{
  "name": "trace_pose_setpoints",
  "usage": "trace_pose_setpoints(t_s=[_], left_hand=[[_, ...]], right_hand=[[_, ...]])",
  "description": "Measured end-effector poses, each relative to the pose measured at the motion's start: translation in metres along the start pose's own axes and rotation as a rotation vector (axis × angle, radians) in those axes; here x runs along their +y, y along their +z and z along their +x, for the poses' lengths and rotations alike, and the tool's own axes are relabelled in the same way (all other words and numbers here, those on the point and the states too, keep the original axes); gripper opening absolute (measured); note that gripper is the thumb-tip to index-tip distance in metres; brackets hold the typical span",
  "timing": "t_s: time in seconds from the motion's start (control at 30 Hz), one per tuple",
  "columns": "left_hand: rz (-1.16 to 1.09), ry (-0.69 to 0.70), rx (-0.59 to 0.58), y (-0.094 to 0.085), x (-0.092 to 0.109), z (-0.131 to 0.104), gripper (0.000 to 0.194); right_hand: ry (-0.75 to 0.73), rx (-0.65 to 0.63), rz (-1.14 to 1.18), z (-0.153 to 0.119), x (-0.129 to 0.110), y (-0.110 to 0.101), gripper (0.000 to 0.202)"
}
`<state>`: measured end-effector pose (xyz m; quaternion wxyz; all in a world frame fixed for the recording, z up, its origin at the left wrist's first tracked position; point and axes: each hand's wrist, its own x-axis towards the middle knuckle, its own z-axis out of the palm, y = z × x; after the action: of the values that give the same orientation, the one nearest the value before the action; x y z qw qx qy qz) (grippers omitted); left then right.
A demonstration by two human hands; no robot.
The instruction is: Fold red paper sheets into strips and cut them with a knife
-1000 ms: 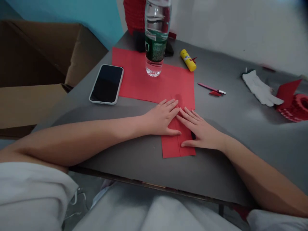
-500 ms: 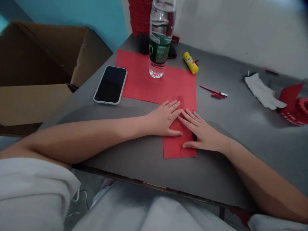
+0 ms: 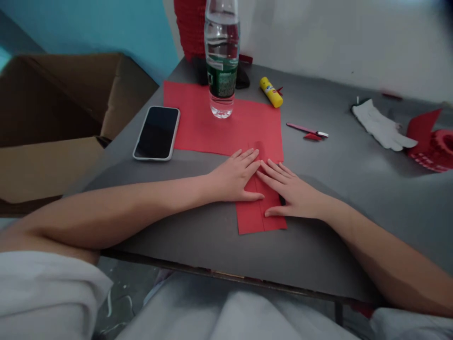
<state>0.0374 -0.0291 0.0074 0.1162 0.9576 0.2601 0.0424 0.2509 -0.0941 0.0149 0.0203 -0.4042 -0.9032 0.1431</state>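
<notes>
A narrow red paper piece (image 3: 250, 219) with a lengthwise crease lies near the table's front edge. My left hand (image 3: 235, 178) rests flat on its left part, fingers spread. Across from it, my right hand (image 3: 295, 191) presses on the right part, its fingers apart too and their tips close to those of my left hand. Something small and dark shows partly under my right palm. Behind the hands lies a larger red sheet (image 3: 194, 125), with a clear water bottle (image 3: 222, 71) standing upright on it.
On the grey table (image 3: 198, 241) lie a phone (image 3: 156, 133), a yellow glue stick (image 3: 271, 92), a pink pen-like tool (image 3: 306, 130), a white glove (image 3: 380, 125) and a red ruffled object (image 3: 439, 148). A cardboard box (image 3: 53, 165) stands at the left.
The camera view has shifted slightly, so most things on the table appear a little further left. Both hands keep the same pose on the red paper.
</notes>
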Motion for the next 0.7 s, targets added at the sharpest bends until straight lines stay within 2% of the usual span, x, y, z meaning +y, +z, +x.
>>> trace_pose_setpoints(t_s=[0.37,0.6,0.7], left_hand=[[0.042,0.038,0.007,-0.002,-0.005,-0.004,0.085],[0.034,0.039,0.01,-0.002,-0.004,-0.004,0.085],[0.034,0.035,0.008,-0.002,-0.005,-0.003,0.088]], right_hand=[[0.004,0.049,0.101,0.007,-0.002,0.004,0.1],[0.007,0.056,0.068,0.006,0.001,0.01,0.099],[0.032,0.125,0.035,0.008,-0.013,-0.005,0.088]])
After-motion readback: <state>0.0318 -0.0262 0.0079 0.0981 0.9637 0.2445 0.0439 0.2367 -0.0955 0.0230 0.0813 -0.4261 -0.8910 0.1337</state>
